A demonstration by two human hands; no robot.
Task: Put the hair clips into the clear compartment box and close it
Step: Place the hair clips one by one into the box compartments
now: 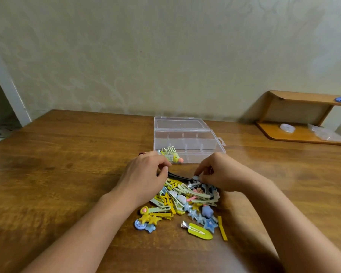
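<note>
we see the left hand (pixel 144 174) at the far left edge of the pile of hair clips (pixel 185 201), its fingers curled down, the fingertips at the near left corner of the clear compartment box (pixel 187 140). just under those fingertips a black clip (pixel 178 176) starts and runs rightward across the far edge of the pile; we cannot tell whether the left fingers pinch its end or only rest against it. just beyond the left fingertips, the box's near left compartment holds a few clips (pixel 172 155), pale green and yellow, one with a pink tip. the box stands open on the wooden table (pixel 67 164), its lid (pixel 178 123) lying back toward the wall. right of the black clip, the right hand (pixel 219 172) has its fingers curled, thumb and fingertips pinching a small pale blue clip (pixel 195 177) at the far right edge of the pile. nearer to us than both sets of fingers lie yellow stars, blue stars and long green clips, with a yellow-green oval clip (pixel 200 231) nearest. far right of the right fingers stands a small wooden shelf (pixel 301 117).
</note>
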